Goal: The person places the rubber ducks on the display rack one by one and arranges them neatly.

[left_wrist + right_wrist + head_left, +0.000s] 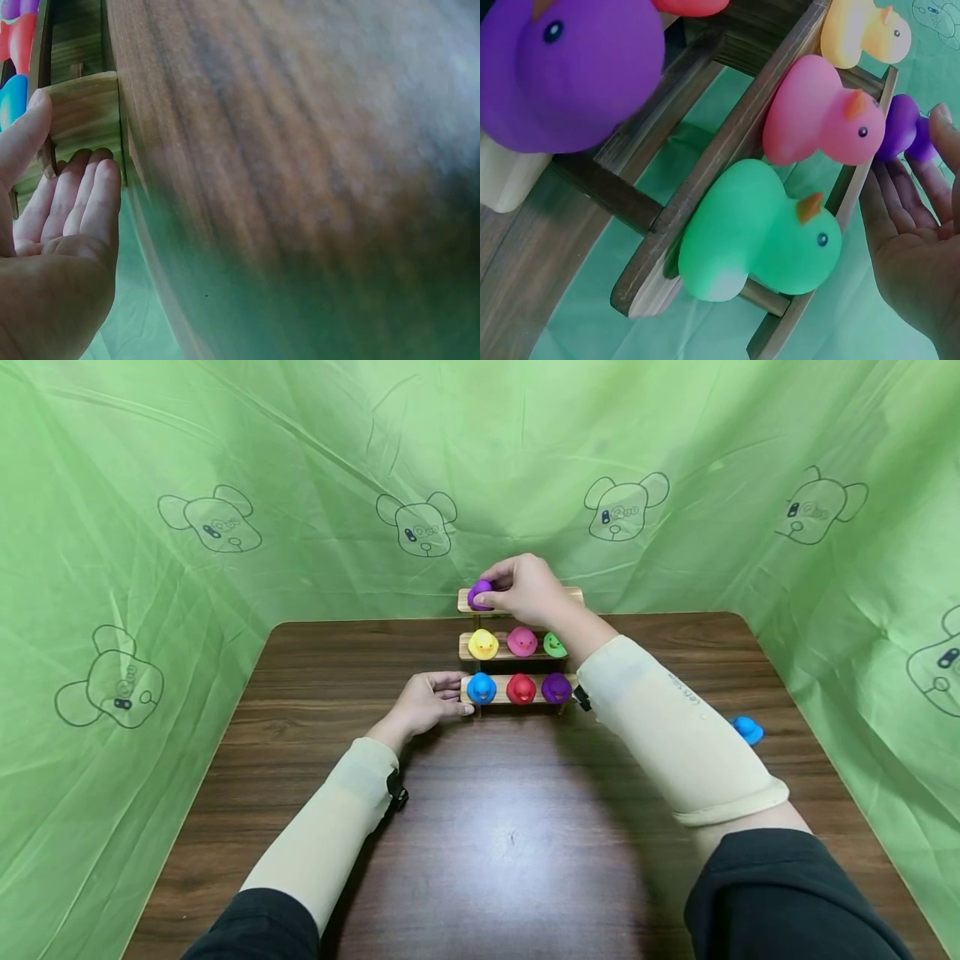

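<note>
A three-tier wooden rack [574,596] stands at the back of the table. Between thumb and fingers, my right hand [534,592] pinches a purple rubber duck [480,587] at the left end of the top tier. Yellow [483,645], pink [522,642] and green [555,645] ducks sit along the middle tier. Blue [481,688], red [521,689] and dark purple [557,688] ducks line the bottom one. My left hand [423,700] holds the rack's lower left end; the left wrist view shows the thumb in front of the plank end [86,112] and the fingertips at its other side.
Another blue duck [747,730] lies on the table at the right, partly behind my right sleeve [675,735]. A green curtain [315,568] with printed mouse heads hangs behind the dark wooden table [337,668] and along its sides.
</note>
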Motion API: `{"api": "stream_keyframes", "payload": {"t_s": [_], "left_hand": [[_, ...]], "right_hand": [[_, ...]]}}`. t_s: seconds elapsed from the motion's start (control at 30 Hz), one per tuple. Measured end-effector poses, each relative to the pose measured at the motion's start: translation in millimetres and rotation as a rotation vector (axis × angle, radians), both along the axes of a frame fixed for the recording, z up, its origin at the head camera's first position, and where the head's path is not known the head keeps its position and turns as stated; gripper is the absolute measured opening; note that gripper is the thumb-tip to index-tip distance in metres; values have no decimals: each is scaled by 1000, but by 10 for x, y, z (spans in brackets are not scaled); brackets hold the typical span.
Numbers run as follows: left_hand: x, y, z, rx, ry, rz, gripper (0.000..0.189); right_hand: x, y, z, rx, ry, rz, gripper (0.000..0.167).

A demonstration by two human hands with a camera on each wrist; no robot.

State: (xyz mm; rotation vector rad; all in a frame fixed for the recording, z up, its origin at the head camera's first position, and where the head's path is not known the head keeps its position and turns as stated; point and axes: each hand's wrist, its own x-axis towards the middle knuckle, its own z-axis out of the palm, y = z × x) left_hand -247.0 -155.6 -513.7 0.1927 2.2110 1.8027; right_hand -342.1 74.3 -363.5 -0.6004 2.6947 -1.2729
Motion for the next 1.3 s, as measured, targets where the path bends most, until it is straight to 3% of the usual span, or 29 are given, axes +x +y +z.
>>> {"api": "stream_keyframes", "payload": {"t_s": [0.37,0.8,1.1,1.3], "left_hand": [[-3,2,2,2,1,-2,61],[10,-8,27,16,-16,0,63],[6,8,1,49,-24,-1,61],[1,12,-1,49,-24,-4,61]], "right_hand": [[14,-15,-4,8,6,-2,37],[25,120,-15,-19,20,8,51],[199,424,-35,-118,32,-24,51],[389,704,-48,-177,31,-73,47]]}}
